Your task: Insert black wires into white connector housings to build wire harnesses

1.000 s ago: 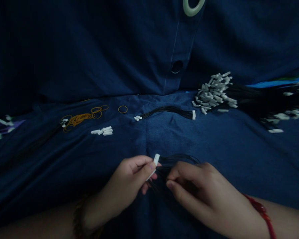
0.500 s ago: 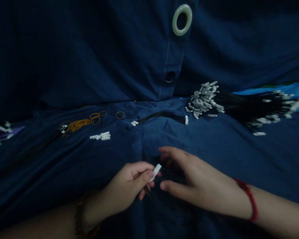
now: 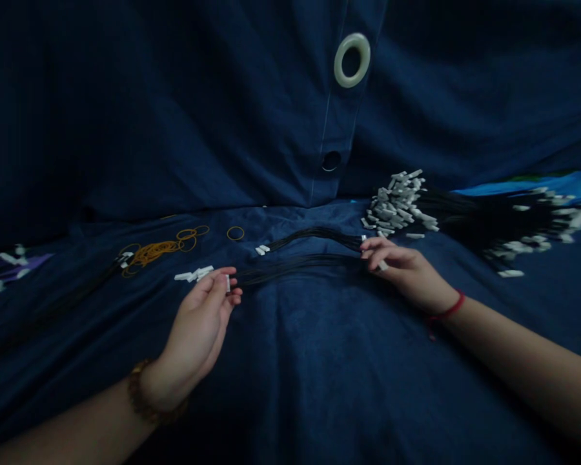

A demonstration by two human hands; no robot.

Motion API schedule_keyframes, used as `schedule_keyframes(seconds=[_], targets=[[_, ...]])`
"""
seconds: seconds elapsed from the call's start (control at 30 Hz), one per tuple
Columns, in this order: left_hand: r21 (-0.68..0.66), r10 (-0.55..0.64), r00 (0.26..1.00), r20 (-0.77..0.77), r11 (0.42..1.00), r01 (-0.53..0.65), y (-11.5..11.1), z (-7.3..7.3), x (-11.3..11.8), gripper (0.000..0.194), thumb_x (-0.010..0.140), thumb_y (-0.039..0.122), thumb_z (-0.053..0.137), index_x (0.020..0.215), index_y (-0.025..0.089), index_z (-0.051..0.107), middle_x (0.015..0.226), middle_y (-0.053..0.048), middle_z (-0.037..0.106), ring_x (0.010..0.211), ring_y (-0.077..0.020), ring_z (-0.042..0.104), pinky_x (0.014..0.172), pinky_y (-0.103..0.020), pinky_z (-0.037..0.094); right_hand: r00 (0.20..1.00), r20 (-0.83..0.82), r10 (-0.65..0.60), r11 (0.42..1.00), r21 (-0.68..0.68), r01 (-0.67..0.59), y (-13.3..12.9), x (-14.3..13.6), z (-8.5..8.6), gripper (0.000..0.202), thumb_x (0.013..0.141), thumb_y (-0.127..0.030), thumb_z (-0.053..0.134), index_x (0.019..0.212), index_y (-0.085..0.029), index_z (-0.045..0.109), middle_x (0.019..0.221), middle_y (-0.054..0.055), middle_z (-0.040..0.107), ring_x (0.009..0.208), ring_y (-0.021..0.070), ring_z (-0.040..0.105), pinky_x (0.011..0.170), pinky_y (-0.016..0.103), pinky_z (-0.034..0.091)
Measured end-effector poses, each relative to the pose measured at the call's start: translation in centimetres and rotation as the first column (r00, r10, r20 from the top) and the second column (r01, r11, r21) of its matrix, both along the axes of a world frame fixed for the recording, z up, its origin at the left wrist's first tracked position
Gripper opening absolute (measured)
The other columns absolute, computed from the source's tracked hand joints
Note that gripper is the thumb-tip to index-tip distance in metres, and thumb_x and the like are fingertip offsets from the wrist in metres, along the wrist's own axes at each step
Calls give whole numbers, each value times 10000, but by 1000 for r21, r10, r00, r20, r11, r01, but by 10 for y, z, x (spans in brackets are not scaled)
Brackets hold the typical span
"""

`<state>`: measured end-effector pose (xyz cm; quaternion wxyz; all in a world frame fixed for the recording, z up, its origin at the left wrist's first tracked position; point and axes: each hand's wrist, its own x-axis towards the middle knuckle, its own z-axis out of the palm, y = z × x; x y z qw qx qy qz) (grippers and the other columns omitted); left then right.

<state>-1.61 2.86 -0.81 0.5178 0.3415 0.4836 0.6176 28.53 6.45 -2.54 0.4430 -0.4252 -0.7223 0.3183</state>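
Note:
A thin bundle of black wires point(image 3: 300, 263) with white connectors at its ends stretches between my two hands, just above the blue cloth. My left hand point(image 3: 206, 316) pinches the white connector at the left end. At the other end, my right hand point(image 3: 397, 263) grips the bundle, with a white connector showing under its fingers. Right behind lies a second black wire bundle point(image 3: 314, 234) with white ends, its right tip by my right fingertips. Loose white connectors point(image 3: 193, 274) lie beside my left hand.
A heap of yellow rubber bands point(image 3: 157, 252) lies at the left, with a single rubber band point(image 3: 235, 232) apart from it. At the right back is a large pile of black wires with white connectors point(image 3: 397, 203). Dark blue cloth point(image 3: 290, 387) covers the surface and hangs behind.
My hands have moved apart and forward, drawing the wire bundle out between them. The right hand, open before, now holds the right end. The view has tilted slightly up.

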Motion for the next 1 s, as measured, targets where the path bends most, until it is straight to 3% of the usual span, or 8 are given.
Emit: schedule_keyframes(seconds=[0.17,0.3,0.43,0.53,0.63,0.77,1.0], targets=[[42,63,994,90,997,-67,2,-5,-1,100,783,149,530,799,153,628,906,-16,547,747,-68,511,681,-151,444,961,275,30,995,80,-55,-15,-15,6,131,776,-159,462,810,-156,588,877,66,581,853,173,539,792,314,411],[42,36,995,89,998,-40,2,-8,-2,97,760,144,550,798,160,638,879,-15,567,758,-80,528,719,-181,453,924,381,38,992,98,-81,-23,-19,12,187,756,-179,487,918,-134,569,903,76,587,798,171,544,748,298,427],[38,-34,999,-22,999,35,-1,-9,-3,109,745,179,576,830,161,642,866,-26,601,781,-102,554,773,-220,444,918,395,-37,990,138,-20,-23,-19,10,182,831,-222,437,945,-139,553,891,70,587,776,156,559,708,274,451],[35,-119,973,-200,991,128,3,-4,-3,171,723,219,612,868,137,653,828,-60,631,805,-152,573,800,-283,432,923,354,-153,977,195,87,-18,-17,7,256,864,-219,406,1103,-146,458,925,73,583,745,137,577,673,259,476],[123,-125,899,-420,974,192,23,8,-1,200,727,267,611,886,158,662,857,-66,636,825,-177,567,801,-304,415,910,301,-286,937,287,200,-3,-12,6,356,871,-235,428,1206,-136,357,1006,97,567,823,151,579,728,288,479],[337,32,762,-647,908,248,61,21,10,118,742,242,582,795,207,681,942,-37,600,944,-177,516,880,-274,358,864,277,-420,869,398,295,26,-2,6,332,873,-288,465,1155,-116,428,1029,94,551,926,182,545,822,378,440],[380,164,501,-850,849,366,90,-3,16,154,824,244,505,830,154,629,885,-45,604,895,-175,525,861,-388,377,803,425,-417,870,441,219,46,10,-8,254,869,-288,485,1059,-126,524,1025,73,549,947,177,527,838,388,429]])
